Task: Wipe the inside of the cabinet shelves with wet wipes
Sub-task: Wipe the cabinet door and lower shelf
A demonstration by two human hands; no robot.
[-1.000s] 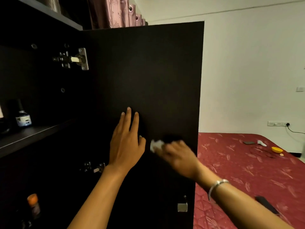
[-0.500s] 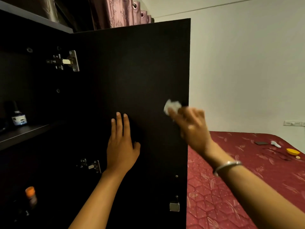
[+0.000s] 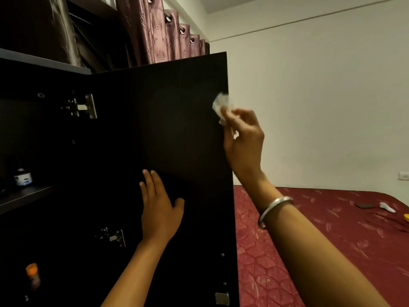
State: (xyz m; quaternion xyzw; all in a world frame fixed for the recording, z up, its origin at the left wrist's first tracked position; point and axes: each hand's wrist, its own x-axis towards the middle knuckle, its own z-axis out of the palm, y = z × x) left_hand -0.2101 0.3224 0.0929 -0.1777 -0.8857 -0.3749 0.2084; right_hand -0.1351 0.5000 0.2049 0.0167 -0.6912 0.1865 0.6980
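Here the wet wipe (image 3: 220,104) sits pinched atop the right hand (image 3: 243,140).

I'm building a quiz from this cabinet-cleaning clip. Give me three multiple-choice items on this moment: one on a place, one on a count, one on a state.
1. Where is the wet wipe?
A. On the bed
B. At the open door's outer edge, near its top
C. On the shelf beside the bottle

2. How many metal hinges show on the cabinet door?
A. Two
B. Four
C. None

3. What is the left hand doing?
A. Gripping a bottle
B. Hanging clear of the door
C. Lying flat and open on the door's inner face

Answers:
1 B: the right hand pinches the wipe against that edge.
2 A: an upper hinge and a lower hinge.
3 C: palm on the panel, fingers spread, holding nothing.
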